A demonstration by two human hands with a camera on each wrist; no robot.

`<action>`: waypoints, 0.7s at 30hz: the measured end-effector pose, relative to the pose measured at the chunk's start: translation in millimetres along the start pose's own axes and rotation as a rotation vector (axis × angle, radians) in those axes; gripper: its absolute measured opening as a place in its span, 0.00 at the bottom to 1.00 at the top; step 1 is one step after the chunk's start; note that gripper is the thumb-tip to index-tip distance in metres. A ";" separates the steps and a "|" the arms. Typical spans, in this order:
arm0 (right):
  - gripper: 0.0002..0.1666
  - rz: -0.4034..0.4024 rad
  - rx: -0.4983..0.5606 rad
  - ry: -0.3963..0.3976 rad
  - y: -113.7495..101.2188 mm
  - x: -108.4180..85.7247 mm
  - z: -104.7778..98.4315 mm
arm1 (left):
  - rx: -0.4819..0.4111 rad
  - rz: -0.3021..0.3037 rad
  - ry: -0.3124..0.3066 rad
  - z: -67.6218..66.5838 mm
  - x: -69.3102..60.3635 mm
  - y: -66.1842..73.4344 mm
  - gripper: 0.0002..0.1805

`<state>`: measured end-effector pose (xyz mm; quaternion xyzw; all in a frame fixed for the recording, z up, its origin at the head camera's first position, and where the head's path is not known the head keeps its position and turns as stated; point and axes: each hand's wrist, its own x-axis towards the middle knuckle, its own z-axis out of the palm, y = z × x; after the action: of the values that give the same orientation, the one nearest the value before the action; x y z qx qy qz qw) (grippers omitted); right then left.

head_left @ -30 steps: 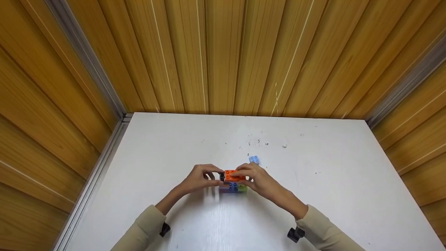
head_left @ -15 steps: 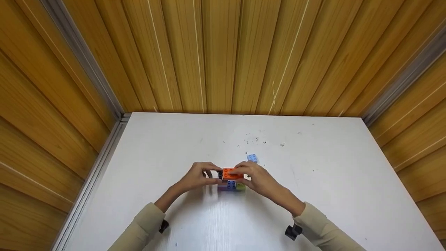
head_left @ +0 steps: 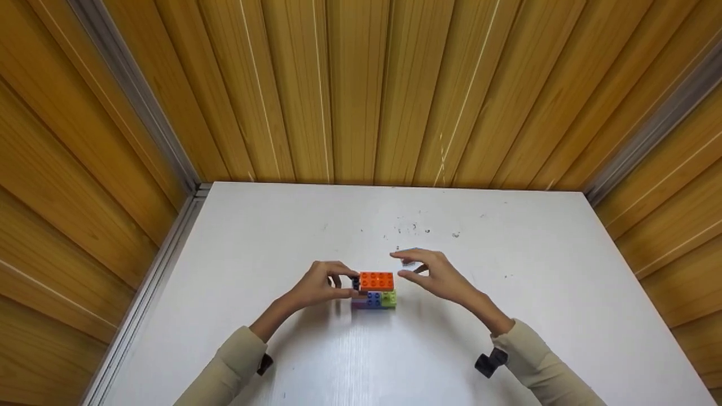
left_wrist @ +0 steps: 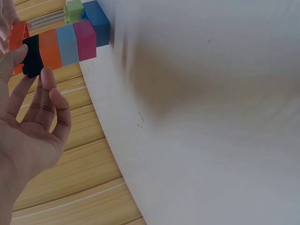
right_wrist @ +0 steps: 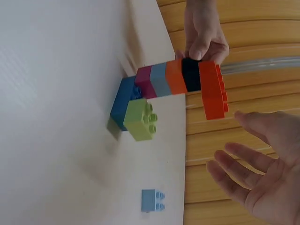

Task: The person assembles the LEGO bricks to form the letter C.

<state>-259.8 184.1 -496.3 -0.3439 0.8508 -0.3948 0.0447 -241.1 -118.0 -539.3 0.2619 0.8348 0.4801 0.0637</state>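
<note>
A stack of toy building bricks stands on the table. Its blue base brick (right_wrist: 121,99) carries a lime green brick (right_wrist: 135,121) on one end and a column on the other. From the bottom, that column has a magenta brick (left_wrist: 85,41), a light blue brick (left_wrist: 68,45), an orange brick (left_wrist: 48,48) and a black brick (left_wrist: 33,57). A long red-orange brick (head_left: 376,281) lies on top, overhanging to the right. My left hand (head_left: 317,287) pinches the black brick between thumb and fingers. Just right of the red-orange brick, my right hand (head_left: 443,276) is apart from it, fingers spread, holding nothing.
A loose light blue brick (right_wrist: 148,200) lies on the white table (head_left: 271,225) behind the stack, mostly covered by my right hand in the head view. Wood-patterned walls (head_left: 361,96) enclose the table at the back and sides.
My right hand has let go of the red-orange brick and drawn away to the right, its fingers spreading. The red-orange brick stays on the stack. My left hand keeps its pinch.
</note>
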 end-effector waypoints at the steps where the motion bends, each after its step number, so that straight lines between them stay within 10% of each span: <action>1: 0.23 0.010 -0.003 0.012 5.1 0.2 -2.0 | -0.001 -0.005 -0.001 0.1 -0.2 -0.1 0.19; 13: 0.21 0.174 -0.026 0.199 78.2 5.4 7.8 | 0.005 -0.011 0.000 2.8 -0.5 -1.8 0.20; 21: 0.31 0.244 -0.092 0.129 93.7 15.8 27.1 | 0.001 -0.008 0.008 2.6 0.0 -2.0 0.20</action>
<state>-313.9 199.2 -577.6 -0.2133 0.9047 -0.3682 0.0216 -240.9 -116.8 -542.3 0.2566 0.8364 0.4803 0.0620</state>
